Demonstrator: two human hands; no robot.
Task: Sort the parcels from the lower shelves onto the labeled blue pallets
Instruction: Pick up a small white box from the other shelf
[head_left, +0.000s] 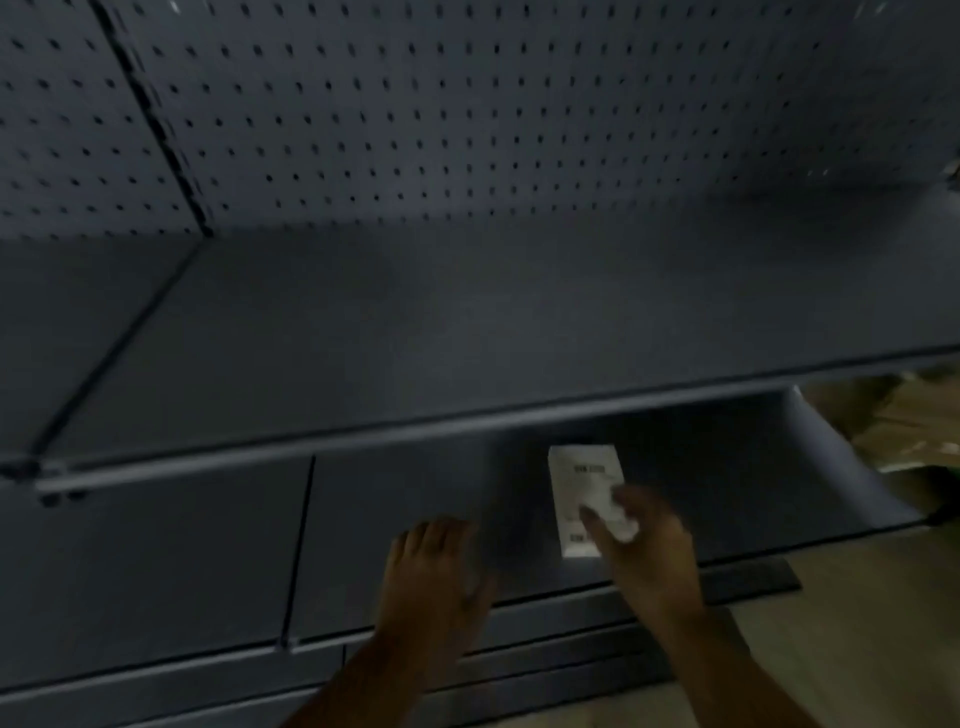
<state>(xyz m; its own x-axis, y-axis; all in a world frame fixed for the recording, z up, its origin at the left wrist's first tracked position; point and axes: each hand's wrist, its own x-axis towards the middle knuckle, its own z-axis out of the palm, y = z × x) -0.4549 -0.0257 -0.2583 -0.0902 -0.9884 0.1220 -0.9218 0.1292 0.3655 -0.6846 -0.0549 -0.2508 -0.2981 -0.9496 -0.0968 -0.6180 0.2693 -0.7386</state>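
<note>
A dark parcel (519, 493) with a white shipping label (582, 478) lies on the lower shelf (156, 545), hard to tell apart from the dark metal. My right hand (649, 545) reaches in from the lower right. Its thumb and fingers are curled over the label's lower right part and pinch the parcel there. My left hand (436, 566) rests against the parcel's left side with its fingers stretched forward. The picture is blurred, and no blue pallet is in view.
Above the parcel the upper shelf (363, 338) juts out, bare and dark, backed by a pegboard wall (467, 130). Brown cardboard boxes (914, 421) sit past the shelf's right end. Light floor (857, 623) shows at the lower right.
</note>
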